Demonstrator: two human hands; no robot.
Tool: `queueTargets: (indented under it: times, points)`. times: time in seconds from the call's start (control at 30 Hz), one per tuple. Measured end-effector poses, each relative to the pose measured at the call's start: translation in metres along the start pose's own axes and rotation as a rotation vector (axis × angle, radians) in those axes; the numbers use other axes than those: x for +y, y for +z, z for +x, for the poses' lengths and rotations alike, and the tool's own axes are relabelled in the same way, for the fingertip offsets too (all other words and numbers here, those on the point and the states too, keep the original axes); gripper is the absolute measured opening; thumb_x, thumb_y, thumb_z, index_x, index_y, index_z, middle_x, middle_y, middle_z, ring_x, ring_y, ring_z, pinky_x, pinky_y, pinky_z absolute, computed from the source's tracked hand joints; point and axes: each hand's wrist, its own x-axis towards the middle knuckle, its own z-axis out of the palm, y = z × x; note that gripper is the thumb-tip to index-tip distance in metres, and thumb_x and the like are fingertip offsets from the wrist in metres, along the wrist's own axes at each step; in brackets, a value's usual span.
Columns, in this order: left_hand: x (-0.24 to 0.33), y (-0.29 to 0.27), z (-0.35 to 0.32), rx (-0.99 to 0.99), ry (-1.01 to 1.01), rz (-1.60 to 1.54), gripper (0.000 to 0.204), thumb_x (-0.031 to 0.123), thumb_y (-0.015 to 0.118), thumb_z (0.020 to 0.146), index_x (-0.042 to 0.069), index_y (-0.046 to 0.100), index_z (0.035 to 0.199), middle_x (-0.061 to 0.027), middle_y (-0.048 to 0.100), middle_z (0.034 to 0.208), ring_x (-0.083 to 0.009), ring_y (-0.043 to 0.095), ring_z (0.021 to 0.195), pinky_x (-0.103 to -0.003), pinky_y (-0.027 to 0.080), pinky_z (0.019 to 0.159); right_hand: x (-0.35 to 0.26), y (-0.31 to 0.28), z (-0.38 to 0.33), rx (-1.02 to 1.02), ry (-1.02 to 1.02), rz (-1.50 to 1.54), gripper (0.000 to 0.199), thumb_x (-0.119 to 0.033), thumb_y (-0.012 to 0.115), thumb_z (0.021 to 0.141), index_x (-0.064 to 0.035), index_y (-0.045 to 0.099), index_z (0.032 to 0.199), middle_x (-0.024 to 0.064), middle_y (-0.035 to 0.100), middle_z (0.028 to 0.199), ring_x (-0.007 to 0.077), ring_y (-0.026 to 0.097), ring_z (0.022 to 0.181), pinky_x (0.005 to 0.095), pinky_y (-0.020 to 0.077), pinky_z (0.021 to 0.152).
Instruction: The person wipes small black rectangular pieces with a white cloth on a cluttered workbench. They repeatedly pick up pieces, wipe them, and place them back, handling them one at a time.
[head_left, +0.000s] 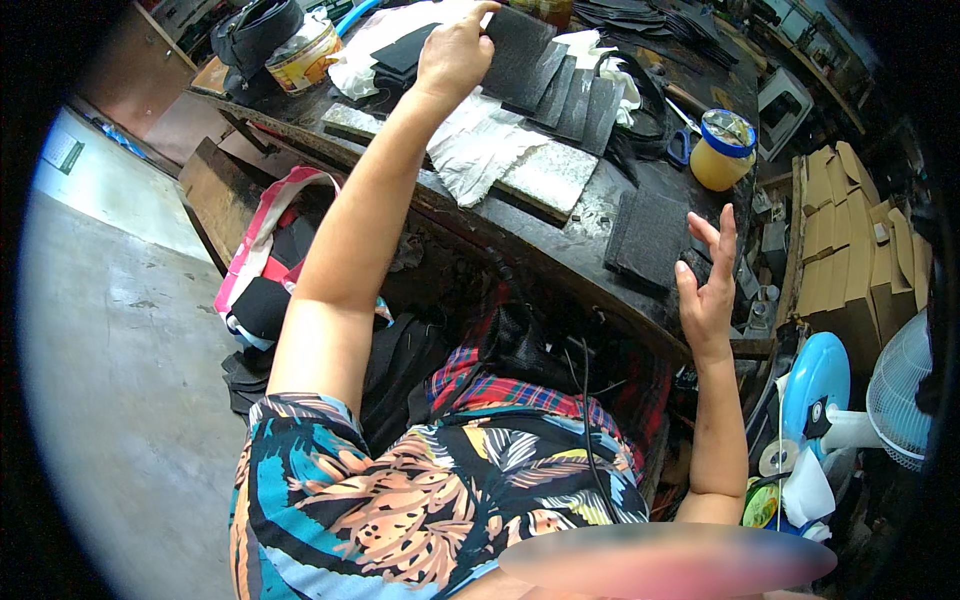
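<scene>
Up at the far side of the worktable, my left hand point(456, 55) is closed at the left edge of a black square sheet point(522, 62), its fingers curled and partly hidden. That sheet belongs to a fanned row of similar black pieces point(590, 108). A crumpled white cloth point(480, 150) and a pale, worn slab point(552, 178) lie below the row. Near the table's right front, my right hand point(708, 290) is open with its fingers apart and nothing in it. Just left of it rests a black textured square pad point(648, 240).
A yellow jar point(722, 165) with a blue lid stands behind the pad, beside blue-handled scissors point(680, 148). At far left are a decorated tub point(305, 60) and a black bag point(258, 35). Cardboard boxes point(845, 235) and a fan point(900, 390) stand at right.
</scene>
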Motion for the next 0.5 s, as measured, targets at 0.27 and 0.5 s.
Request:
queueTargets:
  times: [0.27,0.5]
  points:
    - [0.083,-0.004,-0.038,-0.005,0.202,0.032,0.032,0.019,0.063,0.086,0.005,0.063,0.115,-0.0192,0.061,0.112,-0.0369,0.058,0.105,-0.046,0.046,0.092,0.011,-0.002,0.004,0.035,-0.02,0.021,0.068,-0.003,0.056,0.083,-0.0065,0.039,0.149,0.0163,0.061,0.13,0.0284,0.057,0.123,0.0389,0.0376,0.11]
    - [0.171,0.011,-0.114,-0.566,0.626,-0.45,0.032,0.021,0.072,0.087,0.005,0.067,0.114,-0.0163,0.063,0.109,-0.0361,0.064,0.098,-0.042,0.053,0.087,0.053,-0.026,0.024,-0.177,0.108,0.068,0.059,0.003,0.047,0.078,-0.0111,0.062,0.134,0.0054,0.055,0.139,0.0222,0.05,0.127,0.0354,0.0363,0.109]
